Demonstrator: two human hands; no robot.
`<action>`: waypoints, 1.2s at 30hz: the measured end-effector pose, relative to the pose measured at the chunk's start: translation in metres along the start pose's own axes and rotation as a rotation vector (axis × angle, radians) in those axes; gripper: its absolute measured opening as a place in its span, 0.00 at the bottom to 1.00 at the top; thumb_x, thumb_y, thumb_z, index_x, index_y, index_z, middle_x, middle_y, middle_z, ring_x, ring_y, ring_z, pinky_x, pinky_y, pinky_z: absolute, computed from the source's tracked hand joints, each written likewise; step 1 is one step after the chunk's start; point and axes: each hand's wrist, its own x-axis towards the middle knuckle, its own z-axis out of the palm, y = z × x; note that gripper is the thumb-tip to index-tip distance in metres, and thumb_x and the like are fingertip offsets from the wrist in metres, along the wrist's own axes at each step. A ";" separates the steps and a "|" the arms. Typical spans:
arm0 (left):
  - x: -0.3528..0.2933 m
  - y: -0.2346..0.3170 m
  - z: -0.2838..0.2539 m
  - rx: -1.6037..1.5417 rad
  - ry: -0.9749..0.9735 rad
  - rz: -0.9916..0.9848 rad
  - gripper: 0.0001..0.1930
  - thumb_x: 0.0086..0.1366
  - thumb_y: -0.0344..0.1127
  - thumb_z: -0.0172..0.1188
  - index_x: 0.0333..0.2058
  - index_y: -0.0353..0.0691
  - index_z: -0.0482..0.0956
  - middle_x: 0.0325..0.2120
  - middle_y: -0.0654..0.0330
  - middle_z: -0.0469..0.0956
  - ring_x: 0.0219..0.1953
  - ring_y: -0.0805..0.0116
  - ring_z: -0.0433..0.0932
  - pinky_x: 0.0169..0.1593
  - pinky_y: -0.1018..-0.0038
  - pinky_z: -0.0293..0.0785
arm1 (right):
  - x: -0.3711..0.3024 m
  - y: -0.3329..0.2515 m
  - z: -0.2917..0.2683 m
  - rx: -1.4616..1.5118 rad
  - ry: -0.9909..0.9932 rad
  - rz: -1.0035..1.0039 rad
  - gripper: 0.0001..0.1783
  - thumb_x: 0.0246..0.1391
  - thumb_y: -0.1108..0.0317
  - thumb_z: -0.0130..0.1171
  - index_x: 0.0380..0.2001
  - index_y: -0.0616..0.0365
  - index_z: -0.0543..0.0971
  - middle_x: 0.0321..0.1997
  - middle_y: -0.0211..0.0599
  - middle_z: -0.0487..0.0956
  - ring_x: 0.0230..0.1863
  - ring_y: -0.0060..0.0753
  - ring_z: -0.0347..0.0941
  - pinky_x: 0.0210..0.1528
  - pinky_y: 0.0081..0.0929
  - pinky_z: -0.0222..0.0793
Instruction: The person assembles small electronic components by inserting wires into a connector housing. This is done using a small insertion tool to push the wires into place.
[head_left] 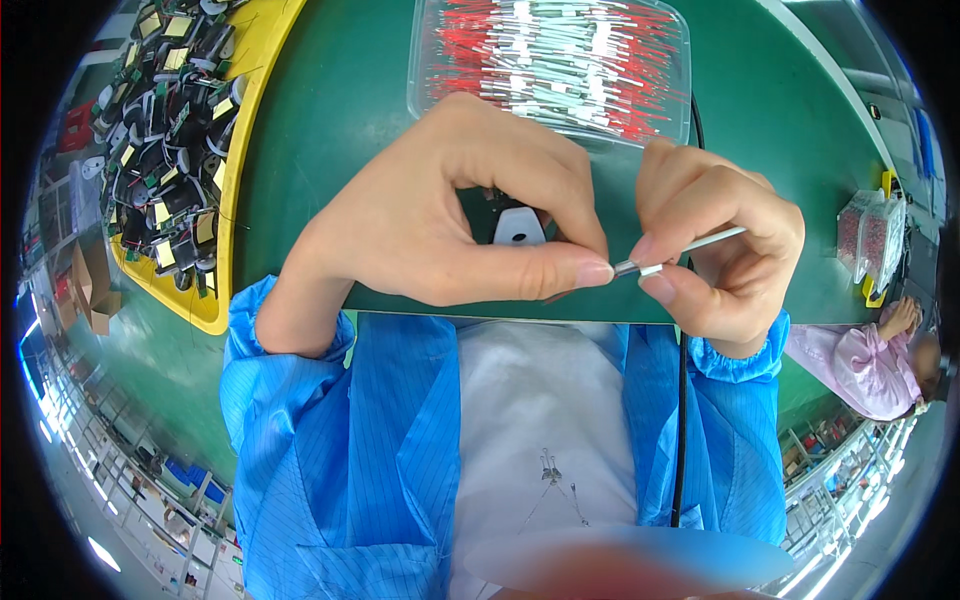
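Note:
My left hand (400, 220) is curled round a small device with a light grey-white part (519, 228) and dark parts, mostly hidden by the fingers. Its thumb and forefinger pinch near a small silvery tip (626, 268). Facing it, my right hand (720, 195) is closed in a pinch on a thin pale wire (715, 238), which has a white sleeve (650, 270) at its near end. Sleeve and silvery tip meet between the two hands; whether they are joined I cannot tell. Beyond the hands stands a clear plastic box (413, 85) of red, white and pale green wires.
On the left is a yellow tray (232, 215) heaped with small dark devices and wires. A black cable (682, 430) runs down past my right arm. The green table (310, 120) ends just before my body. Another clear box (872, 235) and a person in pink (850, 365) are at right.

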 end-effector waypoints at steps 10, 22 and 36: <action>0.003 -0.004 0.006 0.118 0.117 0.180 0.05 0.43 0.23 0.66 0.22 0.35 0.80 0.19 0.59 0.75 0.21 0.69 0.71 0.23 0.77 0.63 | -0.004 0.007 0.006 0.489 0.010 0.173 0.12 0.47 0.82 0.59 0.37 0.70 0.74 0.34 0.43 0.76 0.36 0.29 0.73 0.39 0.23 0.69; 0.001 -0.004 0.000 0.247 0.136 0.153 0.03 0.44 0.25 0.64 0.21 0.35 0.79 0.17 0.60 0.74 0.20 0.69 0.71 0.24 0.77 0.64 | -0.002 0.010 -0.012 0.178 0.097 0.018 0.07 0.50 0.75 0.58 0.31 0.70 0.76 0.30 0.43 0.76 0.31 0.29 0.69 0.33 0.23 0.65; 0.006 -0.014 0.006 0.237 0.186 0.271 0.21 0.46 0.24 0.68 0.41 0.28 0.73 0.37 0.47 0.76 0.41 0.60 0.76 0.44 0.70 0.72 | -0.010 0.000 -0.008 -0.139 0.275 -0.217 0.15 0.58 0.59 0.51 0.37 0.62 0.71 0.29 0.39 0.70 0.26 0.28 0.59 0.24 0.22 0.55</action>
